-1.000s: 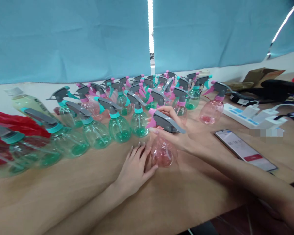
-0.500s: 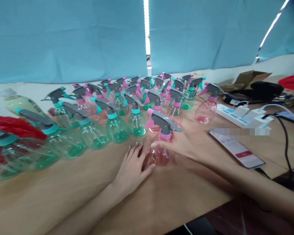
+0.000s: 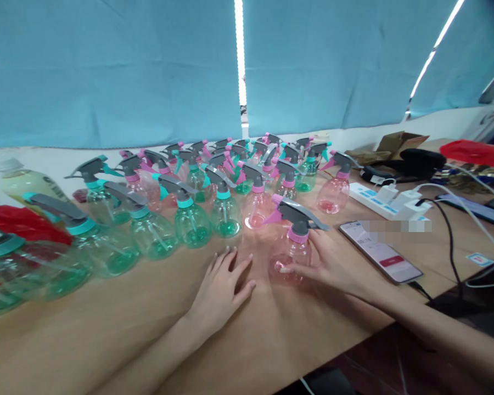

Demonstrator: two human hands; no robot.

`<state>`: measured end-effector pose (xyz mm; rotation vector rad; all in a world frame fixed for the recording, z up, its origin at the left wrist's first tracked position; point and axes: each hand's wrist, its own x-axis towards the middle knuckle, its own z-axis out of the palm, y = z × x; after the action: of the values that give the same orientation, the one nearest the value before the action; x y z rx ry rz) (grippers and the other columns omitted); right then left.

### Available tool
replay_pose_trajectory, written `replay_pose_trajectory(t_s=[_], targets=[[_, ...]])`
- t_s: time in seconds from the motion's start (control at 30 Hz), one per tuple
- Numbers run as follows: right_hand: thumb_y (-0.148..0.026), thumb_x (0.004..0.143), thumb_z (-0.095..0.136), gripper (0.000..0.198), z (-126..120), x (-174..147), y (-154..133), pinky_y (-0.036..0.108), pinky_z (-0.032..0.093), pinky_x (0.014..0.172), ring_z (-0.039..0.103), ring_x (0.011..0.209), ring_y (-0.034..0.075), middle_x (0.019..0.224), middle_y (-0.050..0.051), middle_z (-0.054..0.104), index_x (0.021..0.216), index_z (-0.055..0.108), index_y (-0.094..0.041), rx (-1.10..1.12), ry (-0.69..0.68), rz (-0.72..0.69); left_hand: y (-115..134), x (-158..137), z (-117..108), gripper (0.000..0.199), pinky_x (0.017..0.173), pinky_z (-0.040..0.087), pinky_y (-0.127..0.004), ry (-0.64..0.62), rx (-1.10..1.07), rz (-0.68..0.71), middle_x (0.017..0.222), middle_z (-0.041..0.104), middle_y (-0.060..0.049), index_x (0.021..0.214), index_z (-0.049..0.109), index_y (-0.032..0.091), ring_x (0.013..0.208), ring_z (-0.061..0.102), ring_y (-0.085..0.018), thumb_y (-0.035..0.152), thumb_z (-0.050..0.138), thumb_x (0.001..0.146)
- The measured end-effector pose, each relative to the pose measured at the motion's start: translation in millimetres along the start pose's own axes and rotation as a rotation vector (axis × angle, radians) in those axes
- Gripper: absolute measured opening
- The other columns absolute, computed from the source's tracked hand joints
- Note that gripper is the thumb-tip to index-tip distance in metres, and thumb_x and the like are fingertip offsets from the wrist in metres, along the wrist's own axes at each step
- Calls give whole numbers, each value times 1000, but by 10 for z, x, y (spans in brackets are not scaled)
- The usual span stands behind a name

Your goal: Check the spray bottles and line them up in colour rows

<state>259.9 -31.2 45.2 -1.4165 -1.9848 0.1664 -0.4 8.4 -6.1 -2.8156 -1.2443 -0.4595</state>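
My right hand point(image 3: 333, 263) grips a pink spray bottle point(image 3: 286, 255) round its body, the thumb across the front. The bottle stands upright with a grey and pink trigger head. My left hand point(image 3: 222, 285) lies on the table with spread fingers, a short way left of that bottle and apart from it. Beyond the left hand stand two green spray bottles point(image 3: 193, 225) with teal collars. Another pink spray bottle point(image 3: 257, 206) is just behind the held one.
More spray bottles, green and pink, crowd the back and left of the table point(image 3: 148, 307). To the right lie a phone point(image 3: 382, 255), a white power strip point(image 3: 379, 203) with cables, and cardboard point(image 3: 399, 142). Red plastic point(image 3: 20, 219) and a pale bottle point(image 3: 33, 184) sit at left.
The held pink spray bottle has moved right, away from my left hand, with my right hand round it. My left hand stays flat on the table. The camera view has shifted slightly.
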Motion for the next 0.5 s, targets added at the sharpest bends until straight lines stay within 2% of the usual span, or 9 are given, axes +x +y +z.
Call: replay_pose_trajectory(t_s=[0.13,0.23,0.33,0.43,0.5], targets=[[-56,77,66,55,-115,-169,367,49,47,92,55,111,32,121,11,58,119,50,-24,-47,77,20,51,33,29,42,103,37,-55,6,10,-2,143,46,-15,134,53,23,131,43,-35,40,50,95],[-59,76,65,53,-238,-214,621,49,46,92,53,110,32,118,13,55,111,51,-21,-53,150,40,141,100,64,43,104,37,-54,13,3,16,144,46,-14,134,53,22,132,41,-34,41,50,96],[-60,76,65,49,-354,-171,837,48,47,89,53,106,31,111,13,54,103,53,-20,-61,194,75,264,220,123,43,104,37,-54,8,3,41,143,46,-15,135,52,22,132,41,-34,41,49,96],[-58,74,67,54,-398,-53,1054,46,49,84,56,101,30,106,11,56,110,50,-21,-30,255,87,403,385,193,42,104,36,-55,-1,1,60,144,45,-15,134,54,22,133,40,-35,40,49,96],[-55,74,68,59,-387,59,1182,47,48,86,57,102,30,111,12,57,116,49,-20,-31,318,66,498,508,232,39,105,36,-54,-4,-15,75,143,46,-13,131,56,23,133,40,-34,39,50,96]])
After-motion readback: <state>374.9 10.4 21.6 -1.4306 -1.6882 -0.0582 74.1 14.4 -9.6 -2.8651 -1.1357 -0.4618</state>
